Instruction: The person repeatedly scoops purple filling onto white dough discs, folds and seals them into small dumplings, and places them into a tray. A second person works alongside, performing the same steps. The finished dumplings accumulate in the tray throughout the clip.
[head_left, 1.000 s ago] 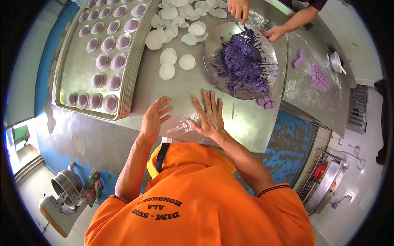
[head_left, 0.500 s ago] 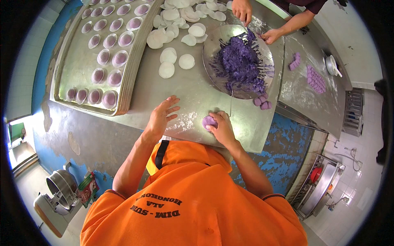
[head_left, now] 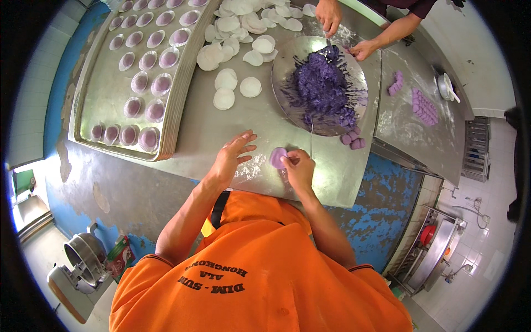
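Between the thumb and fingers of my right hand (head_left: 300,171) is the edge of a flat, round purple dough disc (head_left: 277,157), held just above the floury metal table (head_left: 221,130). My left hand (head_left: 233,156) is empty, its fingers spread, to the left of the disc. Beyond my right hand stands a wide metal bowl (head_left: 280,61) with a mound of dark purple filling (head_left: 326,83). A thin metal handle (head_left: 312,138) sticks out of the bowl toward me. Several small purple dough pieces (head_left: 352,138) lie by the bowl's near right rim.
A large tray (head_left: 167,146) at the left bears rows of purple buns in paper cups. Round white papers (head_left: 250,87) lie scattered left of the bowl. Another person's hands (head_left: 363,50) are at its far rim. More dough pieces (head_left: 425,108) sit on the right-hand table.
The dough disc has come up off the table in my right hand's pinch and shows more of its face. My left hand has shifted a little to the right, toward it.
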`<state>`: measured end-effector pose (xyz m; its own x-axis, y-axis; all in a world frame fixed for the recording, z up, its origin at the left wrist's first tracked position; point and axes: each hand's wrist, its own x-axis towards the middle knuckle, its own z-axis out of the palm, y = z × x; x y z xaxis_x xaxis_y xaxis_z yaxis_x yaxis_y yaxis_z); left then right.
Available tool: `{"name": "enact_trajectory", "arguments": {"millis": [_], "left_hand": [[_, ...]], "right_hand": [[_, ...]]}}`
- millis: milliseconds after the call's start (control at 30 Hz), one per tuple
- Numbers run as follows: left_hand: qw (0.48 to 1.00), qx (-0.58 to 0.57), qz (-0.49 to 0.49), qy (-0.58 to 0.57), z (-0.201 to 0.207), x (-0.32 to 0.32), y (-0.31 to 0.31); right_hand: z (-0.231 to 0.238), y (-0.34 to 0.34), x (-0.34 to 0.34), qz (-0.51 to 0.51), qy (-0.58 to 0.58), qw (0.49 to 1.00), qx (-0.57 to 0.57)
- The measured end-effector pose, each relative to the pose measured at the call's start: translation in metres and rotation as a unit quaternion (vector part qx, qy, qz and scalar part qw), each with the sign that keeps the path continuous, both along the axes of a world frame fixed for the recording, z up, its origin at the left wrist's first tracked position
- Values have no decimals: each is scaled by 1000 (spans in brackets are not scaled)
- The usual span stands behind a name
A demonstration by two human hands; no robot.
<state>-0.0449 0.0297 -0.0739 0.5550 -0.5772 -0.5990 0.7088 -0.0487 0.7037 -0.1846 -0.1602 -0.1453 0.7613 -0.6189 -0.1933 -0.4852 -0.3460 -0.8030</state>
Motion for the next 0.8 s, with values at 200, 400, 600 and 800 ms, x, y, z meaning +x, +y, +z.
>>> {"name": "enact_trajectory", "arguments": {"millis": [200, 400, 600, 800], "left_hand": [[981, 18, -179, -78, -21, -1, -9], [965, -76, -240, -78, -43, -21, -30], [981, -80, -172, 28, -37, -11, -35], [979, -23, -180, -93, -31, 8, -45]], "right_hand": [[6, -8, -58, -92, 12, 990, 108], [61, 13, -41, -10, -50, 985, 167], [99, -23, 7, 2, -91, 972, -215], [89, -65, 42, 54, 122, 963, -234]]}}
